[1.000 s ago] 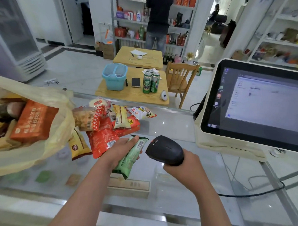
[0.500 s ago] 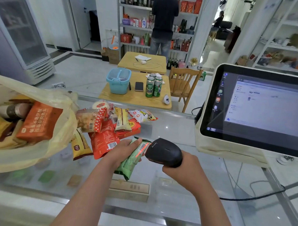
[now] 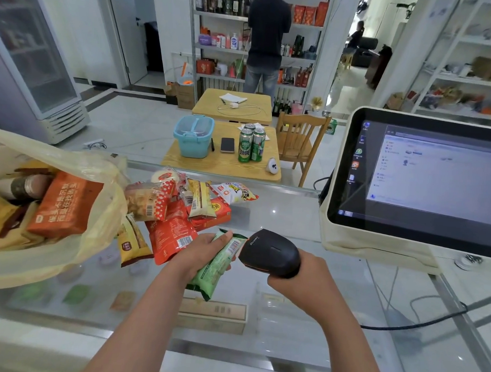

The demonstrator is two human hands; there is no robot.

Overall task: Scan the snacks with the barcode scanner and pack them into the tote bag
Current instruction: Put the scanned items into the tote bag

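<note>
Centre of frame: the left hand (image 3: 199, 252) grips a green snack packet (image 3: 213, 271), barcode facing up, above the glass tabletop (image 3: 282, 215). Immediately to its right, the right hand (image 3: 302, 277) is wrapped round the handle of the black barcode scanner (image 3: 273, 251), whose nose sits just beside the packet's barcode. Further snacks (image 3: 170, 230) lie heaped on the tabletop just above the left hand. The tote bag (image 3: 38, 269), mouth open and holding several packets, occupies the left edge of the frame.

L hand (image 3: 199, 254) & R hand (image 3: 298, 281) both bare; forearms (image 3: 149, 308) likewise bare skin, from wrist all the way to btm edge of view.
</note>
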